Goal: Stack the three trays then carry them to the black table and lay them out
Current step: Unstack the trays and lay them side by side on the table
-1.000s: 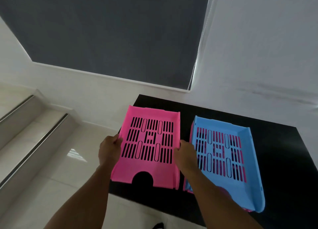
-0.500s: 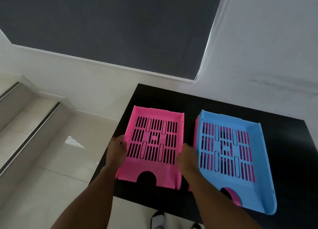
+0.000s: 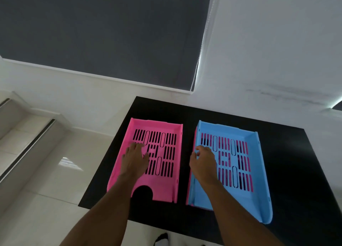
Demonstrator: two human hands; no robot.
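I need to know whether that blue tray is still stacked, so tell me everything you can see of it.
The blue tray looks like moulded plastic, with a slotted floor, raised side walls and an open near end. It lies flat on the black table, right of the pink tray and apart from it. Pink shows through its slots and along its left edge, so another pink tray lies under it. The right hand rests on its left wall.

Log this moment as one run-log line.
pink tray on black table | left hand inside | right hand at blue tray stack

- The black table (image 3: 288, 159) stands against the white wall.
- A pink tray (image 3: 166, 183) lies flat on its left part.
- Just beside it, apart, a blue tray (image 3: 259, 195) sits nested on another pink tray (image 3: 188, 199).
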